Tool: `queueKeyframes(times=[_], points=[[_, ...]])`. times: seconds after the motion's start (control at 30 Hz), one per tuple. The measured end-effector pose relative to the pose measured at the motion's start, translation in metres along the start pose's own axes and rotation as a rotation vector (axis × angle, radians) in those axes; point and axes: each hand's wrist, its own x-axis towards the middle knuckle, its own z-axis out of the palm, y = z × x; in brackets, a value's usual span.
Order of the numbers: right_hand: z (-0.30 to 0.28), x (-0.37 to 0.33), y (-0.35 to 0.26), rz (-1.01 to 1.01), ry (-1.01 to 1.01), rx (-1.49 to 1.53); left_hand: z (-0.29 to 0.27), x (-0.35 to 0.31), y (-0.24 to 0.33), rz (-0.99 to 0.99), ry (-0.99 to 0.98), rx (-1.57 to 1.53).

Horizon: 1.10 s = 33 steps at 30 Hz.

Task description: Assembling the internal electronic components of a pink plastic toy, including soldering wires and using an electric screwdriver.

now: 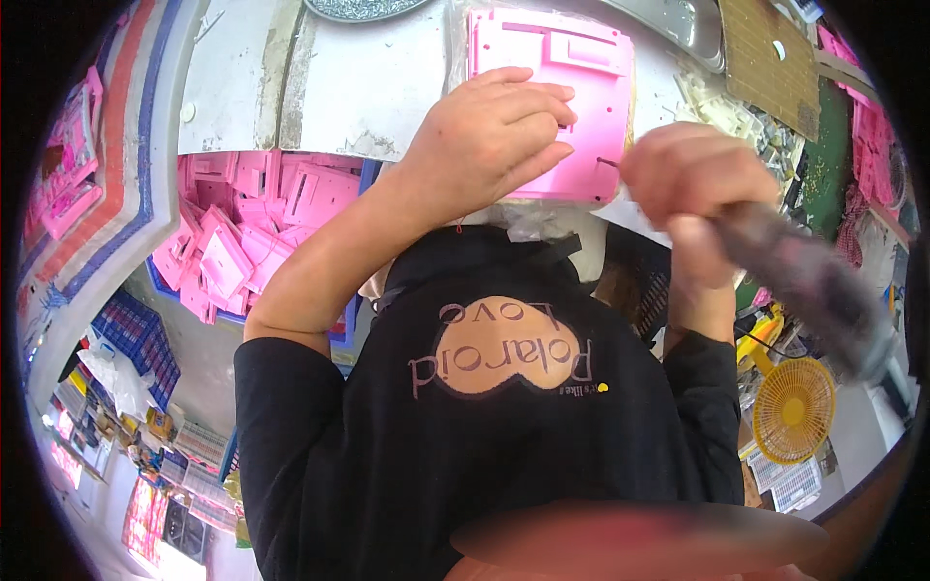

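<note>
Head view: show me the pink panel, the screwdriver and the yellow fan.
Pink panel (593,137): head view, on its flat face beside the fingers (538,121).
Screwdriver (806,276): head view, on its dark, blurred body.
Yellow fan (793,418): head view, on its hub.

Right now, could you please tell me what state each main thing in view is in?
Left hand: fingers extended, resting on the pink panel
Right hand: closed around the dark tool
Dark tool: held, blurred, tip at the pink panel
Pink panel: lying flat
Pink parts: heaped loosely
Yellow fan: spinning or not, unclear
</note>
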Motion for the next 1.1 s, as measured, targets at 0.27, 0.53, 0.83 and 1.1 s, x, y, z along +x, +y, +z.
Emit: queueKeyframes(times=[0.27, 0.53, 0.83, 1.1], points=[[-0.011, 0.014, 0.019, -0.004, 0.011, -0.141, 0.003, 0.001, -0.004, -0.031, -0.001, -0.049], [-0.047, 0.050, 0.017, -0.034, 0.022, 0.025, 0.000, 0.006, -0.008, -0.030, -0.022, -0.070], [-0.054, 0.059, 0.059, 0.055, 0.002, -0.008, 0.001, 0.003, -0.004, -0.084, -0.032, -0.089], [-0.039, 0.074, 0.007, -0.030, -0.135, 0.163, -0.004, 0.000, 0.000, -0.141, 0.069, -0.135]])
